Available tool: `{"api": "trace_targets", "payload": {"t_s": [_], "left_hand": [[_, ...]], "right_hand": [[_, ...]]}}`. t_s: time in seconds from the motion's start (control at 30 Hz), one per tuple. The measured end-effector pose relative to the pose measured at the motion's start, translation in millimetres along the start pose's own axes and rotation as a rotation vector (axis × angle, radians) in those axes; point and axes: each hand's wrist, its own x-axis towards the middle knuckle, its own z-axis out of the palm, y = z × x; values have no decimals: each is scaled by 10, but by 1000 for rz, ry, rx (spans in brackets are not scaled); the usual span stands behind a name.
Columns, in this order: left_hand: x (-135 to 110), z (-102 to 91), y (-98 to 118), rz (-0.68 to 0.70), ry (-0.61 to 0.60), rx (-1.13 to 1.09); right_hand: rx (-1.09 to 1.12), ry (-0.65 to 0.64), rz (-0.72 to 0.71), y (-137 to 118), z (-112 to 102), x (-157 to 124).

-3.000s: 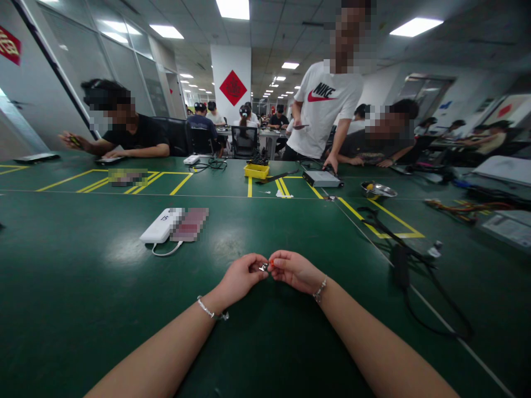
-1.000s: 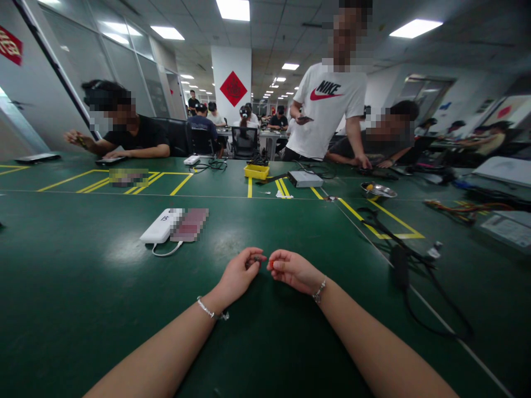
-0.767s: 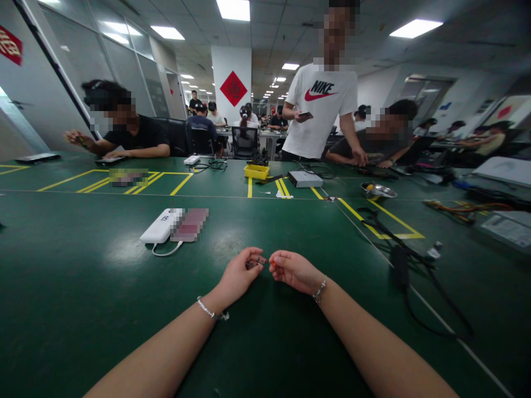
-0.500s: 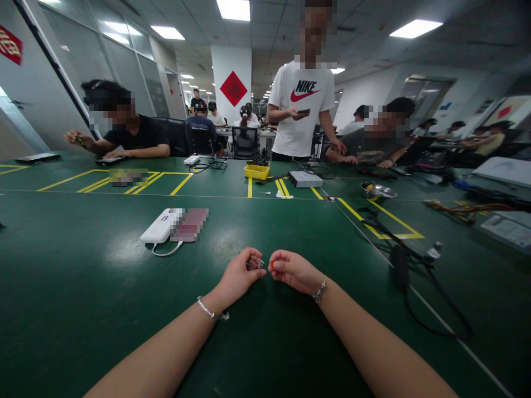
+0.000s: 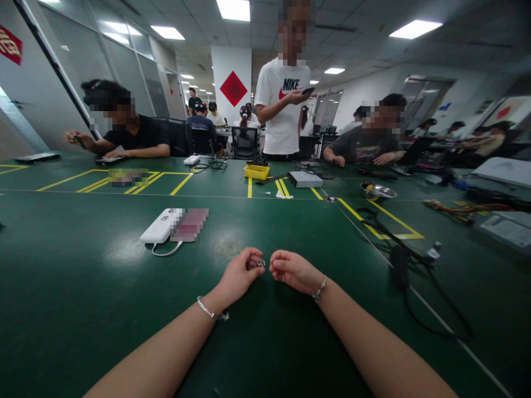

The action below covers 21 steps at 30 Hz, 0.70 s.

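Just above the green table (image 5: 124, 320), my left hand (image 5: 244, 269) is closed on a small metallic piece (image 5: 260, 263) that pokes out between thumb and fingers. It is too small to name. My right hand (image 5: 294, 271) faces it across a narrow gap, thumb and fingers pinched around a small orange piece (image 5: 272, 266), mostly hidden by the fingertips. The two pieces are apart. Each wrist wears a silver bracelet.
A white power bank (image 5: 161, 225) with a short cable lies beside a blurred flat item. Black cable with an adapter (image 5: 399, 266) runs along the right. Farther back are a yellow bin (image 5: 256, 172), a grey box (image 5: 305, 179), a metal bowl (image 5: 379, 191) and several people.
Both hands stay nearly in place; the metallic piece sits slightly differently in my left fingers, and less orange shows at the right. A standing person has shifted left, raising a phone.
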Motion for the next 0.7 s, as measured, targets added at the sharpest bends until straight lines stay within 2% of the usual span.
{"api": "trace_targets", "payload": {"t_s": [0.7], "left_hand": [[-16,1,10,27,-30,-15]], "right_hand": [[-7,-6,-5,23,-19,20]]}}
